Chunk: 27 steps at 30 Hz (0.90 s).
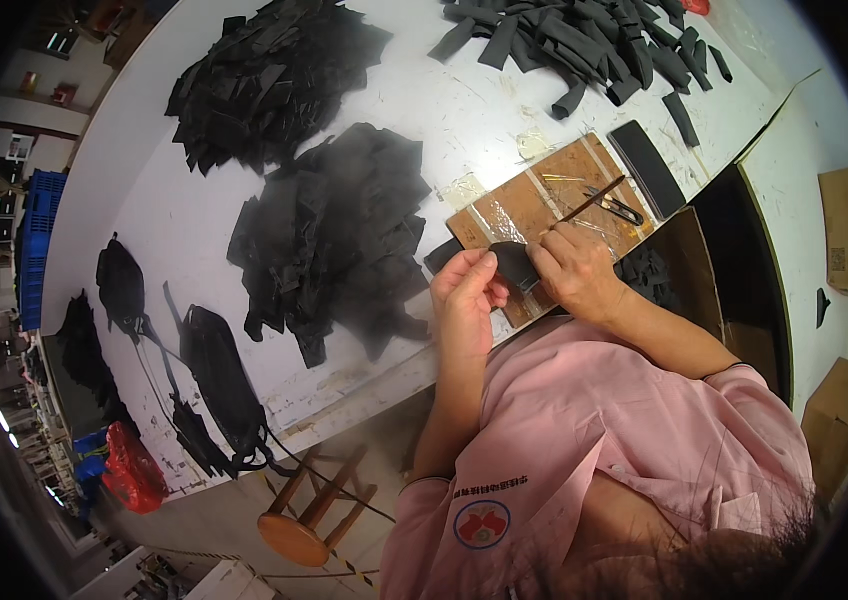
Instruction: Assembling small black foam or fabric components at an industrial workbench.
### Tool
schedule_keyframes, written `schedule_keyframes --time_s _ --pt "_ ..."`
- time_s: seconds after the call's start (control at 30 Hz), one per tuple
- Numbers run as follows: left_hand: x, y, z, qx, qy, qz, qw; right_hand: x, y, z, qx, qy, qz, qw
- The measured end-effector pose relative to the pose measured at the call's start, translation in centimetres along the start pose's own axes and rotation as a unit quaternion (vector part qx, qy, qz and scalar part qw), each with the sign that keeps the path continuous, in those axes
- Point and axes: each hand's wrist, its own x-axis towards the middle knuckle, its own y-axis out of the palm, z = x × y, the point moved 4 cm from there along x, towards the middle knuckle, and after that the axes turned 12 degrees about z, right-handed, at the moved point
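Note:
At the table's near edge, my left hand (467, 283) pinches a small black fabric piece (514, 264) between thumb and fingers. My right hand (576, 266) is closed around a thin dark brown stick (594, 197) that juts up and to the right. Its fingertips meet the fabric's right side. What the far end of the stick is like, I cannot make out. Under both hands lies a wooden board (514, 207) with strips of clear tape. A pair of thread snips (620, 207) rests on the board, just beyond my right hand.
Flat black fabric pieces form a near heap (334, 240) and a far heap (274, 80). Folded black pieces (594, 45) lie at the back right. A dark flat block (647, 168) borders the board. Black straps and pouches (221, 375) lie left; a wooden stool (294, 538) stands below.

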Motion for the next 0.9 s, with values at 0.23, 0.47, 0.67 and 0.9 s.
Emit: schedule_keyframes --time_s 0.23,0.47,0.67,0.9 --pt "0.1 -0.7 0.3 -0.053 -0.019 0.03 0.998 0.2 0.4 0.1 0.016 0.001 0.002 1.0" --pt "0.3 -1.2 0.7 -0.153 -0.029 0.102 0.983 0.3 1.0 0.1 0.081 0.04 0.045 0.995" --pt "0.5 0.0 -0.1 -0.04 0.015 0.053 0.998 0.6 -0.1 0.1 0.157 0.065 0.074 0.983" --pt "-0.8 3.8 -1.1 0.3 0.121 0.057 0.944 0.0 -2.3 -1.0 0.467 0.18 0.037 0.865"
